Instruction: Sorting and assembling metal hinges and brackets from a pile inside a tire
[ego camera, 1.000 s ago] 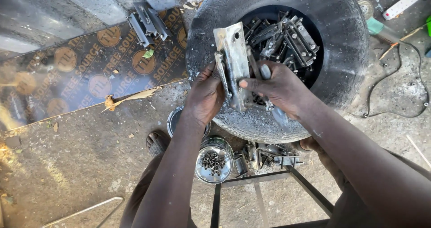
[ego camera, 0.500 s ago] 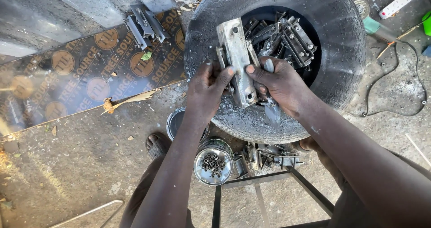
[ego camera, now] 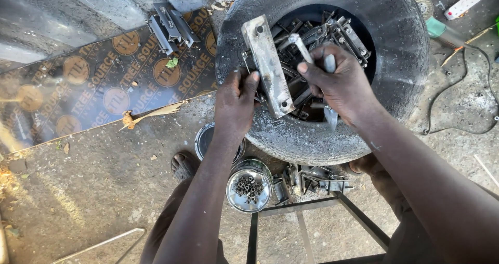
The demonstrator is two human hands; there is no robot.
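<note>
My left hand (ego camera: 236,105) grips the lower left edge of a long flat grey metal bracket (ego camera: 267,63) and holds it tilted above a black tyre (ego camera: 400,50). My right hand (ego camera: 338,82) is closed on a short grey metal bolt or rod (ego camera: 300,46) and a second metal piece just right of the bracket. Several dark metal brackets and clamps (ego camera: 343,32) fill the tyre's centre hole, partly hidden behind both hands.
A round tin of small nuts (ego camera: 250,186) and another tin (ego camera: 205,139) stand below the tyre, beside loose metal parts (ego camera: 312,178) and a metal frame (ego camera: 312,212). A printed brown board (ego camera: 93,87) carries metal channel pieces (ego camera: 169,24). Cable (ego camera: 462,113) lies right.
The view has shifted, so the tyre sits lower in frame. The bracket now tilts further left, and my right hand has raised the short bolt beside it.
</note>
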